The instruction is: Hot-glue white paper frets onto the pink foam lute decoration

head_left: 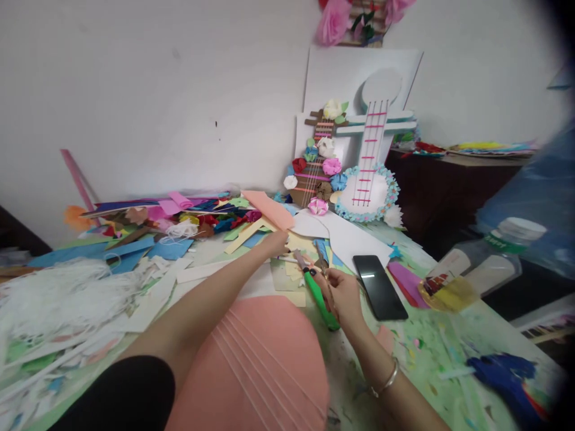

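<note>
Paper-craft table, two bare hands among scraps.
White string heap [67,299], is lying far left; coral board [278,353], strung with white lines, is lying nearest the wearer; left hand [278,242], blurred, is showing just below folded coral paper [269,209], grip impossible to tell; green-handled knife [317,291] is lying beside scissors [322,261], apparently, which right hand [345,296] is gripping; black phone [381,288] is lying just right.
</note>
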Demonstrator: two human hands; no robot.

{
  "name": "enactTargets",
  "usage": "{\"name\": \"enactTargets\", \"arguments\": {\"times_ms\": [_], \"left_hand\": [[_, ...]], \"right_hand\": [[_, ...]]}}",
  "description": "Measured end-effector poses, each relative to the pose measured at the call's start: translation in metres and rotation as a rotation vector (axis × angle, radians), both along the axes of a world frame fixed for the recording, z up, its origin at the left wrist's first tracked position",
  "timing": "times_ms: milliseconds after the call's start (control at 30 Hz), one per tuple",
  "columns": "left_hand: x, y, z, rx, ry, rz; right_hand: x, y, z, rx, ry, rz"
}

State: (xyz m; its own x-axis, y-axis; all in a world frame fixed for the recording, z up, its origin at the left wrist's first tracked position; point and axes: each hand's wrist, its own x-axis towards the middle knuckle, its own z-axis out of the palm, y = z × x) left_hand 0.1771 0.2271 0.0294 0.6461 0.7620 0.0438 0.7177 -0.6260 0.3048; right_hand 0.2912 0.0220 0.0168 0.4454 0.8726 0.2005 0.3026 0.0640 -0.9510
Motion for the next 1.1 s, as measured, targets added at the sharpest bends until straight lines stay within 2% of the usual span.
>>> {"name": "enactTargets", "arguments": {"times_ms": [133,267,333,400,467,567,633,700,800,900,1100], "left_hand": [[0.009,0.009,-0.005,-0.014,0.038,-0.027],[-0.007,-0.002,0.012,0.031,-0.071,0.001],[-0.023,-0.022,0.025,0.049,-0.155,0.007],[-0.041,-0.052,0.036,0.019,-0.245,-0.027],[-0.058,-0.088,0.043,-0.136,-0.554,-0.125],[-0.076,-0.138,0.044,-0.281,-0.763,-0.211],[-0.082,-0.161,0.041,-0.3,-0.768,-0.204],[-0.086,-0.175,0.035,-0.257,-0.722,-0.206],[-0.089,-0.182,0.027,-0.136,-0.708,-0.259],[-0.09,-0.181,0.025,-0.039,-0.671,-0.368],[-0.089,-0.18,0.022,-0.012,-0.498,-0.497]], "right_hand": [[-0.003,0.001,-0.004,0.003,0.021,-0.001],[-0.003,0.001,0.0,0.015,0.194,-0.009],[-0.003,0.001,0.004,0.03,0.348,0.03],[-0.006,-0.001,0.008,0.039,0.503,0.106],[-0.011,-0.004,0.012,0.02,0.624,0.192],[-0.021,-0.01,0.016,-0.035,0.717,0.315],[-0.027,-0.014,0.017,-0.053,0.76,0.402],[-0.032,-0.017,0.018,-0.051,0.797,0.465],[-0.036,-0.019,0.019,-0.043,0.837,0.47],[-0.035,-0.018,0.019,-0.022,0.844,0.441],[-0.037,-0.017,0.021,0.032,0.881,0.352]]}}
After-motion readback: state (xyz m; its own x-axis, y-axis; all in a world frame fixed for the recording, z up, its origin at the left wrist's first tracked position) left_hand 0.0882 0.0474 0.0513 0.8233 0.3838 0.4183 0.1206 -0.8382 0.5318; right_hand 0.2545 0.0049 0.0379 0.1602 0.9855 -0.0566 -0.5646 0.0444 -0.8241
